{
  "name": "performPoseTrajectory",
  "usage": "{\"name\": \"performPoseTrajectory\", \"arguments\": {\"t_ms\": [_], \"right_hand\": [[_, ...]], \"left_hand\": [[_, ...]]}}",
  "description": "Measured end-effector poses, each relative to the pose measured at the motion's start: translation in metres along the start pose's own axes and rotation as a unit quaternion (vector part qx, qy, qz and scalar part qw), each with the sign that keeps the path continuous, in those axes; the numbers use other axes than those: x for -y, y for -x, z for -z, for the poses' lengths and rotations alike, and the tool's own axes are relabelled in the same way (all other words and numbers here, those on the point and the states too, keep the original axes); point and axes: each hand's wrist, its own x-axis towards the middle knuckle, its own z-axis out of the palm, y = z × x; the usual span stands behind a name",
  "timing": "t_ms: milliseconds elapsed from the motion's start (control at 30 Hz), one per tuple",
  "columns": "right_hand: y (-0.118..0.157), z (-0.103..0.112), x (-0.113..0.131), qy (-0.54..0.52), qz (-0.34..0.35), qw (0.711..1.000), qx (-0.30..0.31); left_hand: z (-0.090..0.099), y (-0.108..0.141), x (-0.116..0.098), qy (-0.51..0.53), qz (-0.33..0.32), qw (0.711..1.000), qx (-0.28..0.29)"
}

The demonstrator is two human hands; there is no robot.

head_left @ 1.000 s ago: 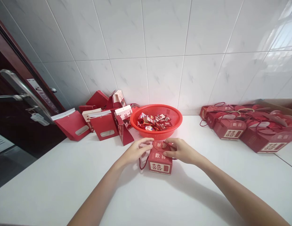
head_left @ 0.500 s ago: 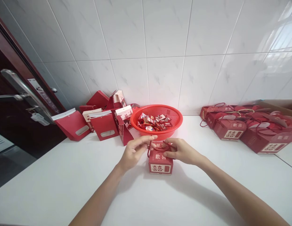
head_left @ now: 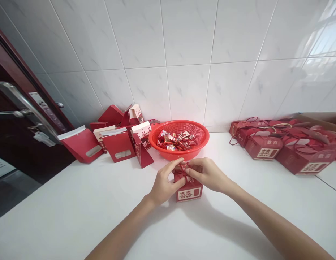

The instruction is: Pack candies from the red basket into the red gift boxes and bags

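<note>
Red card makes the small box [head_left: 189, 194], which stands upright on the white counter [head_left: 76, 216], just before the red basket [head_left: 179, 154] of sweets [head_left: 179, 141]. At its top, the right hand [head_left: 210, 175] pinches the red cord [head_left: 183, 170], its grip closed. The left hand [head_left: 165, 182] has finger and thumb apart there; whether this grip holds cord, I cannot tell.

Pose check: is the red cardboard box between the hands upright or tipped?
Upright: the red cardboard box sits flat on the white table, front lettering right way up.
</note>
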Motion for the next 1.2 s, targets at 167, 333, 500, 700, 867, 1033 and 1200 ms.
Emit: {"name": "performPoseTrajectory", "arguments": {"t_ms": [167,333,500,700,867,1033,1200], "right_hand": [[0.002,-0.008,0.004,-0.053,-0.010,0.999,-0.001],[0.001,-0.016,0.002,-0.069,-0.008,0.997,-0.046],[0.001,-0.009,0.008,-0.146,-0.003,0.983,-0.115],[0.007,0.002,0.024,-0.217,-0.004,0.972,-0.094],[0.007,-0.001,0.023,-0.236,-0.006,0.968,-0.085],[0.004,-0.002,0.018,-0.254,-0.010,0.964,-0.072],[0.001,-0.002,0.015,-0.242,-0.018,0.968,-0.061]], "left_hand": [[-0.009,0.003,-0.009,-0.046,-0.021,0.999,-0.013],[-0.014,0.005,-0.009,-0.042,-0.030,0.998,-0.027],[-0.010,0.006,-0.006,0.000,-0.004,0.998,-0.066],[-0.007,0.005,-0.010,-0.015,-0.008,0.998,-0.059],[-0.013,0.007,-0.007,-0.041,0.014,0.998,-0.034],[-0.017,0.005,-0.003,-0.040,0.057,0.997,-0.018],[-0.018,0.002,-0.002,-0.012,0.111,0.994,-0.002]]}}
